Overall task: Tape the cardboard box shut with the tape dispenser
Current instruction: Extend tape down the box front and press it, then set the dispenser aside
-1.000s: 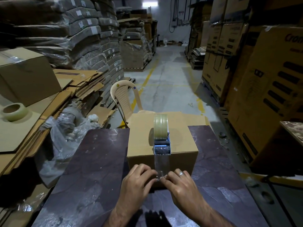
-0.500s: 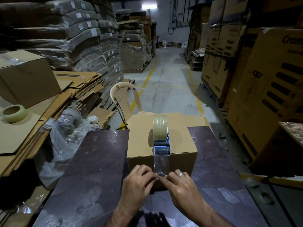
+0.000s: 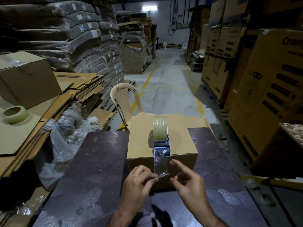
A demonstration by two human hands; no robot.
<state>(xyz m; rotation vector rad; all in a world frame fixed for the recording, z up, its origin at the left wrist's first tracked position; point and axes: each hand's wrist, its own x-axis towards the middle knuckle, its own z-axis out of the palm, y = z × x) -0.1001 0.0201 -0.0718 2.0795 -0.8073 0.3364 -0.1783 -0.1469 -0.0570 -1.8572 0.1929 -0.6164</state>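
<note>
A closed brown cardboard box (image 3: pixel 141 143) stands on a dark marble-patterned table (image 3: pixel 96 169). The tape dispenser (image 3: pixel 161 136) with its clear tape roll rests on the box top near the front edge. A clear tape strip (image 3: pixel 161 166) runs from it down the box's front face. My left hand (image 3: pixel 139 182) pinches the strip's loose lower end. My right hand (image 3: pixel 186 181) is just right of the strip, fingers spread and blurred, holding nothing.
A beige plastic chair (image 3: pixel 124 102) stands behind the table. Flattened cartons, a plastic bag (image 3: pixel 65 145), a spare tape roll (image 3: pixel 14 113) and a sealed box (image 3: pixel 27 77) are on the left. Tall printed cartons (image 3: pixel 270 95) line the right; an aisle runs ahead.
Both hands were pinching the tape end against the box front. Now my right hand has let go and moved right, while my left hand still holds the strip's end.
</note>
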